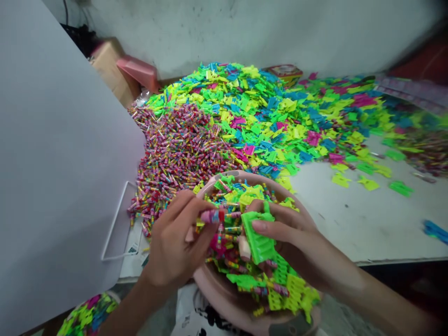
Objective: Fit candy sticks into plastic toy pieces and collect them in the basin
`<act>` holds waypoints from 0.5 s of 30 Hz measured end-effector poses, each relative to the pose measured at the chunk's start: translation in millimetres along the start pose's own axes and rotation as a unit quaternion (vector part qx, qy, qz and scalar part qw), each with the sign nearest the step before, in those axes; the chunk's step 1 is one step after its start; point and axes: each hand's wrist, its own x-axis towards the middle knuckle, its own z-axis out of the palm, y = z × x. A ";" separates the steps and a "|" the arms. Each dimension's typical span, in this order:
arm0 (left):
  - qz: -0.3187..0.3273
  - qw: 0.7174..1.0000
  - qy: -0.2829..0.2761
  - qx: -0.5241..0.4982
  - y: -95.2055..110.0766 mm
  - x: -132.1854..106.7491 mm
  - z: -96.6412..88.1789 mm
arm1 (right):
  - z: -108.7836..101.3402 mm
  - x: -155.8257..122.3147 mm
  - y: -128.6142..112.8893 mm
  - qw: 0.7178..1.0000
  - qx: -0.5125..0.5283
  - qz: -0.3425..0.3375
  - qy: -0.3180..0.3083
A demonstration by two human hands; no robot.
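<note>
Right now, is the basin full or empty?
Not empty: the basin holds plastic pieces and tubes, with some bare inner wall at the near side. Fill depth: cannot tell.

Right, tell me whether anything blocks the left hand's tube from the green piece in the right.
Nothing visible does. The left hand pinches the tube, apart from the green piece in the right hand; the loose tubes seen between them appear to lie below, in the basin.
</note>
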 end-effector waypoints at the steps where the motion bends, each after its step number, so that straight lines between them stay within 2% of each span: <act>1: -0.016 0.999 -0.021 0.021 -4.7 1.5 3.4 | -1.1 0.6 1.0 1.000 -0.006 -0.003 0.003; 3: -0.036 0.996 -0.074 0.025 -10.7 3.0 7.9 | -3.7 1.8 2.8 0.999 -0.044 -0.020 0.010; 6: -0.063 0.988 -0.132 -0.049 -8.8 2.3 6.2 | -6.2 1.8 3.8 0.984 -0.153 -0.080 0.041; 9: -0.105 0.974 -0.142 -0.141 -0.9 0.0 -0.4 | -5.7 -0.1 2.5 0.960 -0.245 -0.130 0.046; 12: -0.157 0.956 -0.144 -0.204 4.0 -3.2 -3.3 | -4.1 -1.2 0.9 0.948 -0.275 -0.156 0.032; 15: -0.161 0.949 -0.157 -0.222 4.8 -5.3 -2.0 | -3.5 -0.7 0.7 0.941 -0.289 -0.174 0.028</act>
